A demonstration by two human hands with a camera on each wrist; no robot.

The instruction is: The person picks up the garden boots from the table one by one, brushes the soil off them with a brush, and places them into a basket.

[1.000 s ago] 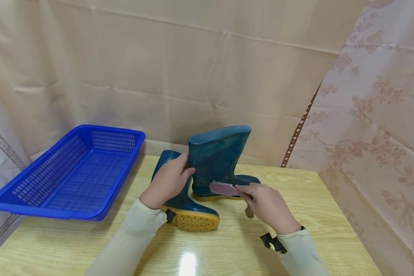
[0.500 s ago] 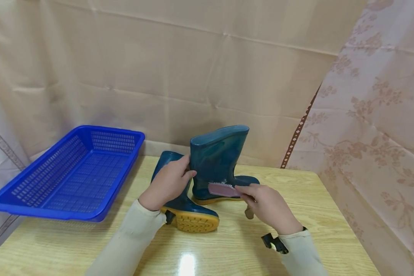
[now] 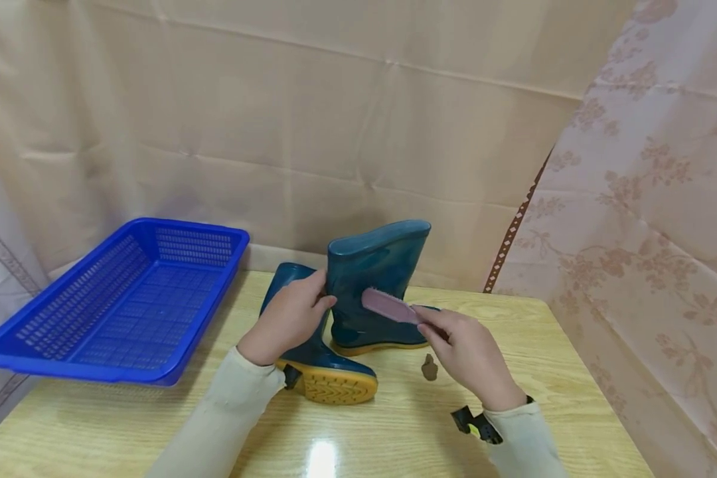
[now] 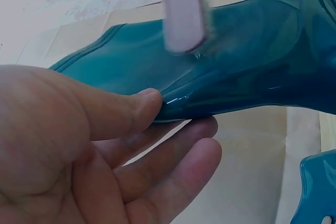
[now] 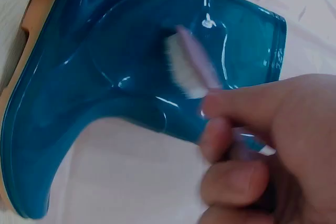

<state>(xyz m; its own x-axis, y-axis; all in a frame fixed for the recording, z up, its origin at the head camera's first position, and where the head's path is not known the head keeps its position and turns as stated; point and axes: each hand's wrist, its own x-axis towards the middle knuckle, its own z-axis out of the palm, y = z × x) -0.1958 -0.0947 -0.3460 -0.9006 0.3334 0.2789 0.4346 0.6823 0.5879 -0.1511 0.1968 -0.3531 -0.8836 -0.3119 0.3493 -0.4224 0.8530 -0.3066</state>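
The long left sleeve of pale cream cloth (image 3: 218, 408) was matched in colour by the right sleeve (image 3: 528, 441). Beside the right cuff (image 3: 510, 411) was a black angular device (image 3: 488, 428) with a yellow-green spot (image 3: 474, 430), and a small black piece (image 3: 291, 376) showed beside the left cuff (image 3: 255, 370).

From my end the brush (image 3: 388, 306) is a smear in both wrist feeds, and its bristles are mostly hidden in the head view. The handle vanishes inside the right hand (image 3: 475, 358), which also covers most of the toe on the upright boot (image 3: 364, 272); the left wrist cam just crops that toe off. The left hand (image 3: 289, 318) blocks a chunk of the near boot (image 3: 340, 385). Both sleeves (image 3: 215, 411) run off the near edge. No clue what the brown lump (image 3: 429, 367) on the table (image 3: 382, 438) is, too small for me.
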